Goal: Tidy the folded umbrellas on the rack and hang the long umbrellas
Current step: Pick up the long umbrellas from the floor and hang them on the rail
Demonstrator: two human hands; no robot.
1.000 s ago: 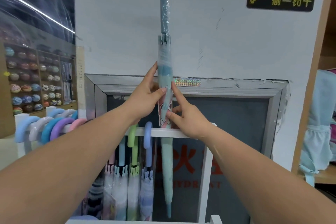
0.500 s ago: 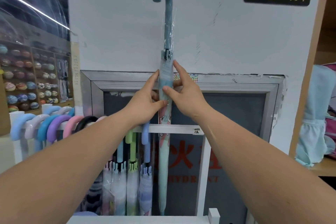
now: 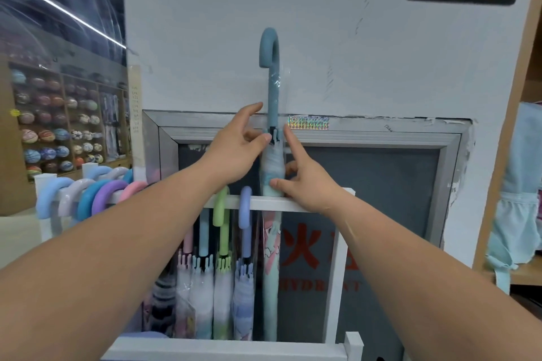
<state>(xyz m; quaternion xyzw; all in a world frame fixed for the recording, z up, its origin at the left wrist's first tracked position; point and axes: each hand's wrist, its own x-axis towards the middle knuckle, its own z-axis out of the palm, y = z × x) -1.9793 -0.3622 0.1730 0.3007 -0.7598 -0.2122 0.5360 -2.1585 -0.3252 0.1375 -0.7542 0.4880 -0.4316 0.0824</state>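
Observation:
A long teal umbrella (image 3: 271, 287) in a clear sleeve stands upright inside the white rack, its hook handle (image 3: 268, 47) high above the top rail (image 3: 233, 203). My left hand (image 3: 234, 152) touches the umbrella's left side at the rib tips with its thumb, fingers stretched out. My right hand (image 3: 308, 187) pinches the folded canopy just above the rail, thumb in front, index finger pointing up beside it. A green-handled umbrella (image 3: 221, 208) and a purple-handled umbrella (image 3: 245, 208) hang from the rail to the left.
A row of pastel hook handles (image 3: 96, 196) sits on the rack's left rail. Behind the rack is a metal-framed hydrant cabinet (image 3: 451, 184). A wooden shelf post (image 3: 498, 155) with light blue bags (image 3: 525, 199) stands at right, and shelves of balls (image 3: 52, 132) at left.
The teal umbrella has come down, so its hook now shows well below the top of the view. My right hand has dropped to just above the rail, and my left hand's fingers have opened.

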